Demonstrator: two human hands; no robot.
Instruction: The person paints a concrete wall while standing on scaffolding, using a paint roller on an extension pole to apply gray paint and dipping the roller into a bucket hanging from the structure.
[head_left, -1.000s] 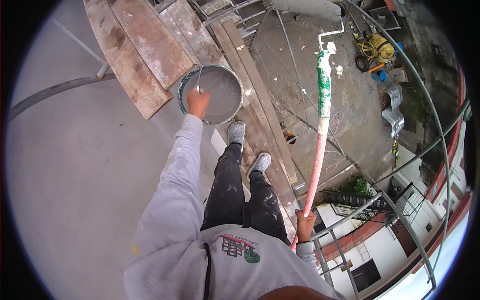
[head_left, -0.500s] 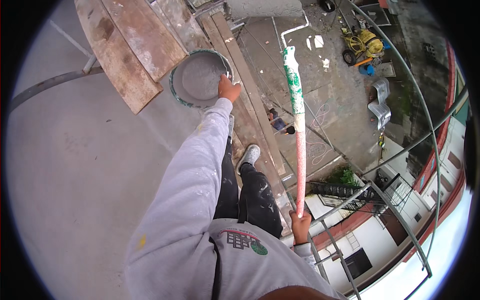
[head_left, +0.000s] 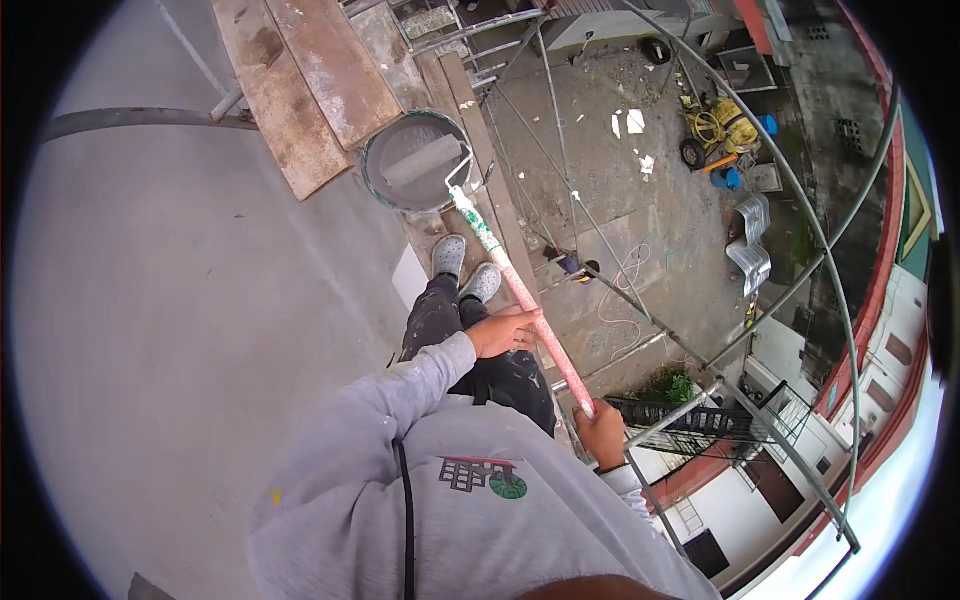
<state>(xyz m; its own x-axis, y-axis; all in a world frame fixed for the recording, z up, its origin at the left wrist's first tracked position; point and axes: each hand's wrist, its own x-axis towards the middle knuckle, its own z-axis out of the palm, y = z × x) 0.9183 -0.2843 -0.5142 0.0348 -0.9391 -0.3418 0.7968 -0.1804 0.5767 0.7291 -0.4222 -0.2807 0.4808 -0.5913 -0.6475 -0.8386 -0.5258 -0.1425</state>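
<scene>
Head view: the roller [head_left: 422,163] is lying in grey paint [head_left: 400,138] inside the bucket [head_left: 366,172] at the planks' [head_left: 478,130] left edge; the right hand [head_left: 600,437] is gripping the pole's [head_left: 520,290] end, the left hand [head_left: 503,333] is touching its middle, how firmly I can't tell.

Planks [head_left: 456,88] bear a bucket [head_left: 368,178] and two shoes [head_left: 449,255]

What I see underfoot is worn brown planking, laid lengthwise and marked with pale spots. The round, dark-rimmed bucket stands right on it, a strip of wood showing along its right side. Just this side of it stand the gray shoes, close together, toes toward the bucket, the left one nearer to it.
</scene>
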